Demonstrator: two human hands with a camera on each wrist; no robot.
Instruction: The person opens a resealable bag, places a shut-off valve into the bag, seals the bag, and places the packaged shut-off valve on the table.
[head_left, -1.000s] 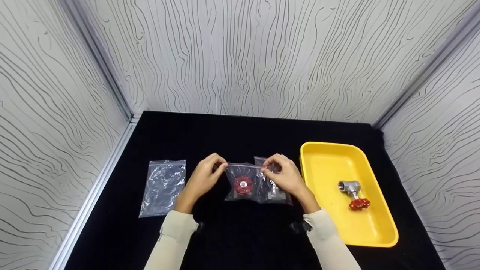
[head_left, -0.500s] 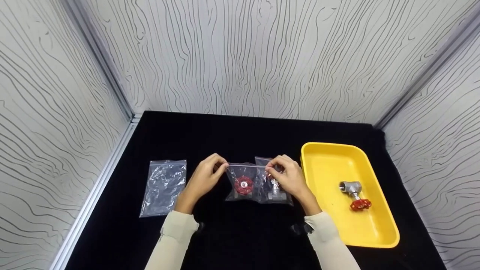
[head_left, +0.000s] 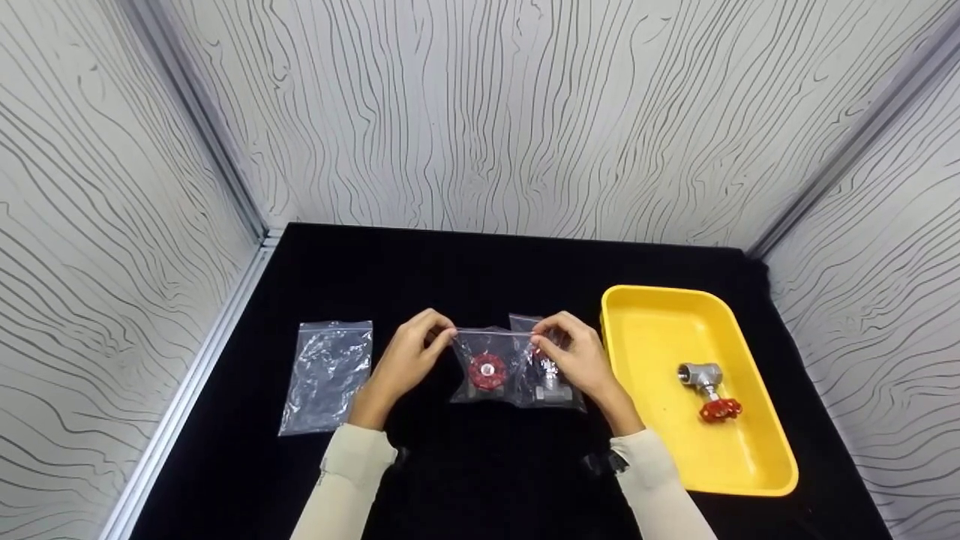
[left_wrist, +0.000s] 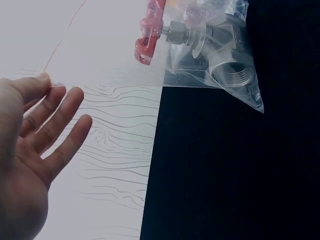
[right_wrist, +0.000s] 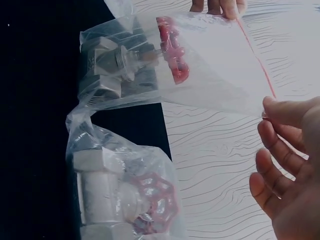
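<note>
Between the two hands stands a clear zip bag (head_left: 469, 386) with a red-handled metal valve (head_left: 487, 371) inside. My left hand (head_left: 411, 352) pinches the left top corner of this bag between thumb and forefinger. The right top corner is pinched by my right hand (head_left: 577, 352). In the right wrist view the red zip line (right_wrist: 257, 60) runs taut from hand to hand, and the valve's steel body (right_wrist: 102, 67) sits at the bag's bottom. Beside it, partly behind my right hand, lies a second zip bag (head_left: 574, 401) holding another valve (right_wrist: 100, 190).
A flat clear zip bag (head_left: 326, 379) lies on the black cloth at the left. At the right a yellow tray (head_left: 637, 420) holds one red-handled valve (head_left: 705, 382). Patterned white panels (head_left: 480, 112) wall in the table at the back and sides.
My right hand has shifted slightly right along the top edge of the bag to its corner. The left hand keeps its pinch, and the valves have stayed put.
</note>
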